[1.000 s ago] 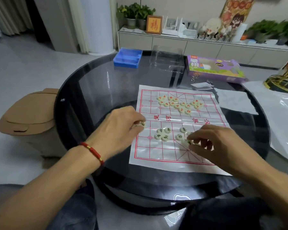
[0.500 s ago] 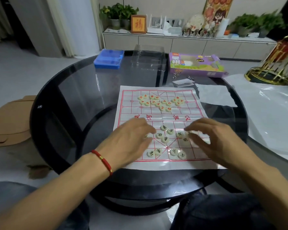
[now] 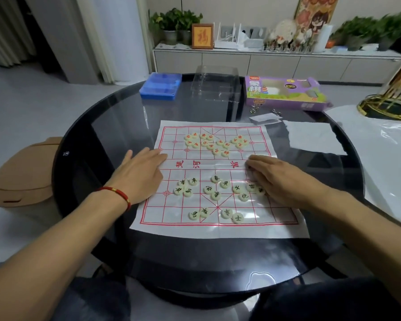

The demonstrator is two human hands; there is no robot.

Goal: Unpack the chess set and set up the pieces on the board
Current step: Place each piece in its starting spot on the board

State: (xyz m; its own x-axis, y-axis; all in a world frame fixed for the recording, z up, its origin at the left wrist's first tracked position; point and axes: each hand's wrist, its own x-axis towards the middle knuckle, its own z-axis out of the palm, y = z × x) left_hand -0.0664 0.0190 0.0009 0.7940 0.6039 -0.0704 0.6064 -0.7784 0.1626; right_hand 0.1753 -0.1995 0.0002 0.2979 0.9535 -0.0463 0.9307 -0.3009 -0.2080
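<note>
Board (image 3: 218, 163), a white sheet printed with a red grid, lies flat on the round glass table (image 3: 116, 135), with the red-marked pieces (image 3: 214, 143) bunched on its far half and the black-marked pieces (image 3: 214, 195) scattered in loose clusters over the near half. Left hand (image 3: 140, 174) rests flat with straight fingers across the board's left edge, gripping nothing, while the right hand (image 3: 280, 179) lies palm-down at the right edge, touching the nearest black pieces, and whether its fingers pinch one I cannot tell. Purple box (image 3: 285, 92), clear plastic cover (image 3: 214, 85) and blue tray (image 3: 160, 86) sit at the table's far side.
</note>
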